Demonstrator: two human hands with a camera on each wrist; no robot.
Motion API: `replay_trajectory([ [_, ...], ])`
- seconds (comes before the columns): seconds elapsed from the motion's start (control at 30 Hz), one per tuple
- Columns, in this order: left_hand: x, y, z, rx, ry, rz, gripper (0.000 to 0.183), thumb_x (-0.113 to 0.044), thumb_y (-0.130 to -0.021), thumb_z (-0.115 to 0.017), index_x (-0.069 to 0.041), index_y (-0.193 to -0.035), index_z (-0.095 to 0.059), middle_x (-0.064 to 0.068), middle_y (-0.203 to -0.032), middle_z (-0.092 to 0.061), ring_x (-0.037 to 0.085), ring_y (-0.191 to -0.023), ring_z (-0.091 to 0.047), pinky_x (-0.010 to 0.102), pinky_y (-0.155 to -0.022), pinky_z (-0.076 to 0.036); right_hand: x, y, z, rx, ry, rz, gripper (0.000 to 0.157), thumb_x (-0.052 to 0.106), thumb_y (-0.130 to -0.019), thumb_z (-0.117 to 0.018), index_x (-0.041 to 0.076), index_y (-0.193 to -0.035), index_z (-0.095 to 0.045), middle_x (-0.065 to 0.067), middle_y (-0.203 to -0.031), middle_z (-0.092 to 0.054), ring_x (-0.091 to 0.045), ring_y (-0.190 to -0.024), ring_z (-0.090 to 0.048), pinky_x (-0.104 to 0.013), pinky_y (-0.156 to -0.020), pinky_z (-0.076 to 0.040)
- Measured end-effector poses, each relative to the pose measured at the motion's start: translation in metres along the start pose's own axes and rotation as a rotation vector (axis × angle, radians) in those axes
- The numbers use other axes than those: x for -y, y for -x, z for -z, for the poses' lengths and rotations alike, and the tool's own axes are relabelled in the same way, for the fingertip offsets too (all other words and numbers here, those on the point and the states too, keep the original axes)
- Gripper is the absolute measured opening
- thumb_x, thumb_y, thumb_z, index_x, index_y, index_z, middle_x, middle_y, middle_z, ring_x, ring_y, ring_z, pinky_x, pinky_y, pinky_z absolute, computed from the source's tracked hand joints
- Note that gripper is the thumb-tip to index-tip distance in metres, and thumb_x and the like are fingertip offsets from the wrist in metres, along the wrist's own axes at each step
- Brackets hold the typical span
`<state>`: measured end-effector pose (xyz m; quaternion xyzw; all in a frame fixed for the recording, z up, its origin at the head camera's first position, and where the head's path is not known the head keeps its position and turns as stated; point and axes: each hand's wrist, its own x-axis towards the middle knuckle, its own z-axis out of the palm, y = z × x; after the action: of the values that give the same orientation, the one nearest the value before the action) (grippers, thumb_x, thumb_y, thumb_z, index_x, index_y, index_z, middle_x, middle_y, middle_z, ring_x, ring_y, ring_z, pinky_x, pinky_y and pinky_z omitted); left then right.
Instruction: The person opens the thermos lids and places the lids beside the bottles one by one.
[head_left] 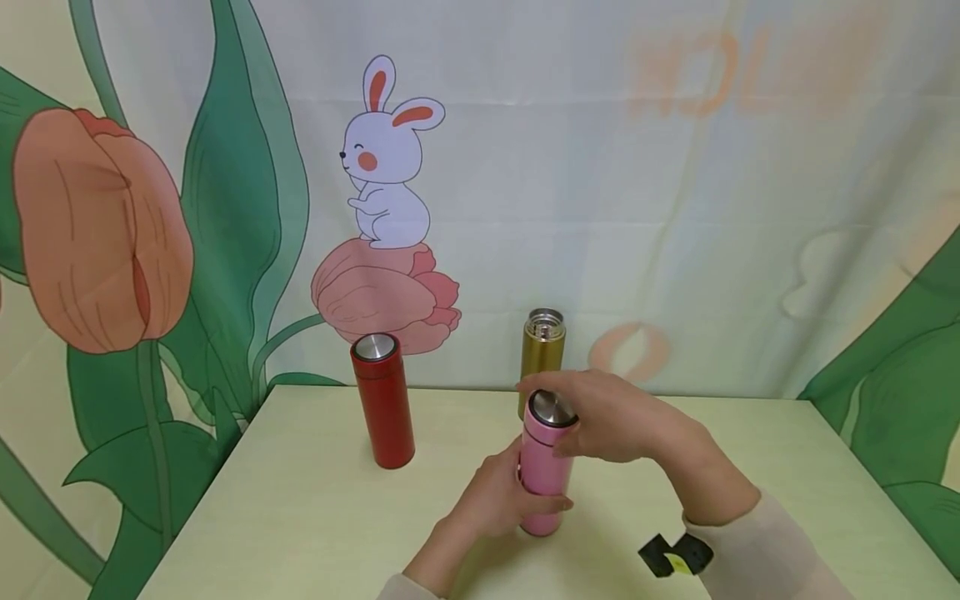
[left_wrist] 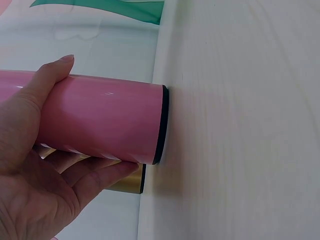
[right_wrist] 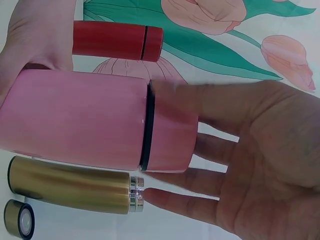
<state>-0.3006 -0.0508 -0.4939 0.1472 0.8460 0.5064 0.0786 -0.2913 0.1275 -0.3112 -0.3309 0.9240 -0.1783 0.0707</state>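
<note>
A pink thermos bottle [head_left: 545, 471] stands roughly upright at the middle of the table, its base at or just above the surface. My left hand [head_left: 491, 498] grips its body from the left, thumb on one side and fingers on the other, as the left wrist view also shows. Around the pink lid [right_wrist: 174, 137], on the bottle and topped with a steel disc, curl the thumb and fingers of my right hand [head_left: 618, 417]. A black ring marks the seam under that lid. The left hand hides part of the bottle's middle.
Behind the pink bottle is a gold thermos bottle [head_left: 542, 354] with its steel neck bare. A gold cap [right_wrist: 19, 220] lies near its base in the right wrist view. To the left stands a lidded red thermos bottle [head_left: 385, 408]. A printed curtain [head_left: 510, 183] hangs behind the table [head_left: 300, 500].
</note>
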Motion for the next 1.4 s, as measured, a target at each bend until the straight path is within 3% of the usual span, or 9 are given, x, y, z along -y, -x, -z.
replay_trajectory([
  [0.13, 0.001, 0.0, -0.001, 0.0, -0.005, -0.007, 0.079, -0.053, -0.074, -0.09, -0.036, -0.14, -0.051, -0.011, -0.12, -0.072, 0.01, -0.107, -0.068, 0.043, -0.096, -0.054, -0.001, 0.001, -0.002, -0.01, -0.011, 0.0, 0.066, 0.017, -0.086, -0.084, 0.021, -0.146, -0.055, -0.001, -0.133, -0.065, -0.018, -0.12, -0.063, -0.04, -0.1, -0.054],
  [0.27, 0.001, 0.0, -0.001, -0.001, -0.009, -0.01, 0.082, -0.053, -0.074, -0.09, -0.039, -0.144, -0.049, -0.011, -0.121, -0.072, 0.01, -0.108, -0.068, 0.043, -0.095, -0.054, 0.0, 0.001, -0.004, -0.045, 0.031, -0.019, 0.062, 0.031, -0.087, -0.084, 0.022, -0.143, -0.058, -0.001, -0.126, -0.065, -0.019, -0.115, -0.063, -0.04, -0.096, -0.054],
  [0.5, -0.001, 0.001, 0.0, 0.004, 0.002, 0.001, 0.086, -0.051, -0.075, -0.09, -0.042, -0.148, -0.044, -0.01, -0.121, -0.071, 0.011, -0.108, -0.067, 0.042, -0.093, -0.055, 0.002, 0.001, -0.008, -0.126, 0.157, -0.057, 0.067, 0.053, -0.083, -0.083, 0.018, -0.138, -0.064, -0.001, -0.111, -0.065, -0.015, -0.097, -0.062, -0.033, -0.081, -0.052],
  [0.67, 0.0, 0.0, 0.0, 0.003, 0.003, 0.002, 0.086, -0.051, -0.075, -0.091, -0.04, -0.147, -0.046, -0.009, -0.117, -0.071, 0.011, -0.104, -0.067, 0.041, -0.091, -0.055, 0.006, 0.0, -0.01, -0.162, 0.173, -0.104, 0.064, 0.052, -0.084, -0.083, 0.011, -0.13, -0.068, 0.0, -0.099, -0.062, -0.013, -0.083, -0.057, -0.03, -0.072, -0.048],
  [0.93, 0.0, 0.0, 0.0, -0.018, -0.047, -0.017, 0.094, -0.053, -0.073, -0.091, -0.038, -0.152, -0.042, -0.01, -0.111, -0.072, 0.008, -0.099, -0.067, 0.038, -0.087, -0.055, 0.019, -0.006, -0.018, -0.217, 0.191, -0.196, 0.048, 0.051, -0.082, -0.085, 0.009, -0.097, -0.068, -0.001, -0.082, -0.058, -0.015, -0.069, -0.054, -0.028, -0.059, -0.045],
  [1.4, -0.001, 0.0, -0.001, -0.021, -0.044, -0.015, 0.089, -0.05, -0.075, -0.091, -0.043, -0.15, -0.043, -0.011, -0.114, -0.071, 0.011, -0.105, -0.067, 0.042, -0.092, -0.054, 0.02, -0.01, -0.02, -0.221, 0.208, -0.204, 0.042, 0.039, -0.081, -0.087, 0.007, -0.095, -0.064, 0.0, -0.076, -0.059, -0.016, -0.069, -0.055, -0.028, -0.057, -0.044],
])
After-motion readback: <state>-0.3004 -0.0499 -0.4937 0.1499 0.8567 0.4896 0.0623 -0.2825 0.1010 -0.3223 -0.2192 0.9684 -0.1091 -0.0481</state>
